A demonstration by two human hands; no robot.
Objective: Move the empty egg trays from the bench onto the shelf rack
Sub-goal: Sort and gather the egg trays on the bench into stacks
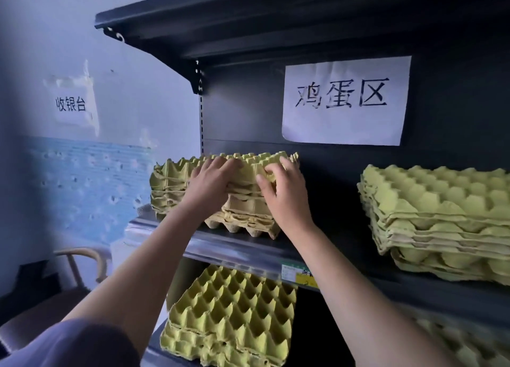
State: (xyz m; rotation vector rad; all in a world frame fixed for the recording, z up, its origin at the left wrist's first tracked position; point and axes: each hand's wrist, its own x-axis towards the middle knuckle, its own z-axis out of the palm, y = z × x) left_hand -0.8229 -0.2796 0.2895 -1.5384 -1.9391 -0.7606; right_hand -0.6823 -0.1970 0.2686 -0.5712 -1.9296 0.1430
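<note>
A: While the head view looks up at the shelf rack (pixel 248 245), where does the stack of egg trays (pixel 248 201) sit?

B: On the middle shelf, at its left end, near the front lip. Both hands are on it. The left hand (pixel 212 184) lies over the near top edge with its fingers spread and curled onto the upper tray. The right hand (pixel 284 193) presses the stack's right side, thumb on the near face, fingers wrapped over the top rim.

A: How will it handle?

B: My guess is light, since it is moulded pulp, but soft at the rims and easy to crush or tear. The layers look unevenly nested, so they could slide apart. Holding the sides low, or supporting it from beneath, seems safer than pinching one rim.

A: What else is on the rack?

B: A second stack (pixel 441 223) sits at the right of the same shelf, well apart from the first. A lower stack (pixel 231 319) rests on the shelf beneath, cups facing out. Every cup I can see is empty. A paper sign (pixel 345 102) hangs on the back panel above, and another paper label (pixel 71 104) is stuck to the wall at far left.
</note>
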